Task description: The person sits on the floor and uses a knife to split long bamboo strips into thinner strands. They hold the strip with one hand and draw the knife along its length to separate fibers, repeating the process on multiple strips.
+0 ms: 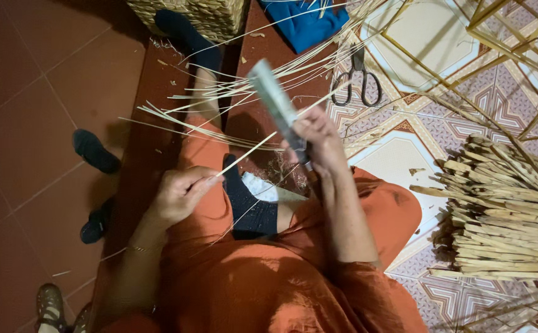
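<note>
My right hand (319, 140) grips the handle of a broad-bladed knife (274, 98), whose blade points up and away from me. My left hand (179, 194) pinches a thin pale bamboo strip (250, 151) that runs up to the right and meets the blade just above my right hand. I sit on the floor in orange clothes with dark socks (250, 203), one leg stretched out. Several long thin slivers (219, 102) fan out over my leg beyond the knife.
A thick bundle of split bamboo sticks (503, 209) lies on the patterned mat at the right. Black scissors (358, 80) rest on the mat beyond the knife. A woven basket (192, 15) and blue cloth (306, 21) are at the top. Dark shoes (96, 151) sit on the left tiles.
</note>
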